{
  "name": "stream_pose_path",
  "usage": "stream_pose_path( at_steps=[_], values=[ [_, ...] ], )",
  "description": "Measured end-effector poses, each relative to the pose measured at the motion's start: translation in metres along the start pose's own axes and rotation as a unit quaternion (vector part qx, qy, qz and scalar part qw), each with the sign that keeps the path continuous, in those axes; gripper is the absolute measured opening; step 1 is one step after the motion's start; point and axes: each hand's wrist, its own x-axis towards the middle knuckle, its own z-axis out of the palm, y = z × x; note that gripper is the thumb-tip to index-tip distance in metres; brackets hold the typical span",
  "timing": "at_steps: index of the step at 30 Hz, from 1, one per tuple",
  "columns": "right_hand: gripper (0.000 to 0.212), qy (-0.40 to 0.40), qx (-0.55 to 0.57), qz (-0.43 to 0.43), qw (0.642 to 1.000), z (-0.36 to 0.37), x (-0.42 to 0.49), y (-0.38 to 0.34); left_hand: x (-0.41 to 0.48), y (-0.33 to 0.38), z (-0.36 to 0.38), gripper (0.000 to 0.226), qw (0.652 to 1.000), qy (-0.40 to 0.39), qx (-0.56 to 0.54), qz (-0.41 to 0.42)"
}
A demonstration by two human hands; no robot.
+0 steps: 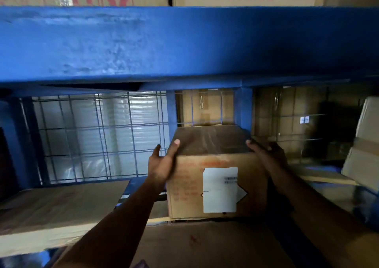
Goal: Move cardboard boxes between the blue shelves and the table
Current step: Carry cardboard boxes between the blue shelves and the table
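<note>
Head view: a cardboard box (213, 173) sits inside the blue shelf (184, 44), resting on a larger flat box (205, 245). The left hand (162, 165) and right hand (266, 154) are clamped on its opposite upper corners, thumbs on top. Its labelled face (220, 189) points at the person; its long axis seems to run back into the shelf. This looks like a shelf transfer, direction unclear. Next comes a level lift or push, clear of the beam overhead.
</note>
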Motion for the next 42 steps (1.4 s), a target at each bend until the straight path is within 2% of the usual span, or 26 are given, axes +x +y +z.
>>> stream_pose_path(
  at_steps=[3,5,7,13,16,20,21,23,24,26,31,35,39,41,42],
  values=[
    [0.08,-0.108,0.009,0.056,0.993,0.001,-0.003,0.007,-0.009,-0.003,-0.007,0.083,0.998,-0.05,0.0,-0.032],
    [0.084,-0.133,0.031,0.065,0.989,-0.003,-0.007,0.011,-0.021,-0.004,-0.011,0.061,0.996,-0.077,-0.015,-0.034],
    [0.087,-0.147,0.03,0.038,0.988,-0.009,-0.011,0.013,-0.036,-0.004,-0.019,0.046,0.997,-0.077,-0.023,-0.017],
    [0.089,-0.261,0.1,-0.03,0.96,-0.014,-0.068,-0.017,-0.13,0.01,-0.085,0.053,0.999,0.015,-0.039,0.02],
    [0.091,-0.345,0.149,-0.042,0.926,-0.005,-0.118,-0.04,-0.193,0.024,-0.134,0.061,0.993,0.106,-0.032,0.03],
    [0.071,-0.452,0.191,-0.079,0.868,0.014,-0.211,-0.068,-0.292,0.043,-0.209,0.07,0.972,0.23,-0.019,0.034],
    [0.073,-0.474,0.193,-0.079,0.855,0.019,-0.237,-0.076,-0.32,0.048,-0.229,0.071,0.963,0.266,-0.007,0.035],
    [0.093,-0.524,0.188,-0.083,0.826,0.034,-0.295,-0.09,-0.379,0.057,-0.27,0.069,0.941,0.336,0.005,0.031],
    [0.097,-0.549,0.185,-0.091,0.81,0.041,-0.328,-0.097,-0.411,0.061,-0.29,0.067,0.929,0.37,0.007,0.028],
    [0.091,-0.595,0.195,-0.106,0.773,0.052,-0.4,-0.112,-0.479,0.07,-0.328,0.063,0.899,0.437,0.028,0.022],
    [0.047,-0.721,0.224,-0.138,0.641,0.066,-0.607,-0.144,-0.67,0.095,-0.408,0.068,0.806,0.587,0.071,-0.006],
    [0.072,-0.819,0.223,-0.142,0.51,0.047,-0.786,-0.165,-0.831,0.103,-0.443,0.076,0.711,0.697,0.085,-0.039],
    [0.097,-0.894,0.205,-0.124,0.379,0.012,-0.93,-0.174,-0.951,0.109,-0.462,0.078,0.622,0.772,0.113,-0.066],
    [0.109,-0.915,0.198,-0.113,0.332,-0.004,-0.987,-0.18,-0.995,0.112,-0.472,0.083,0.595,0.793,0.117,-0.064],
    [0.107,-0.921,0.2,-0.113,0.316,-0.01,-1.012,-0.184,-1.013,0.113,-0.477,0.087,0.585,0.801,0.115,-0.064]
  ],
)
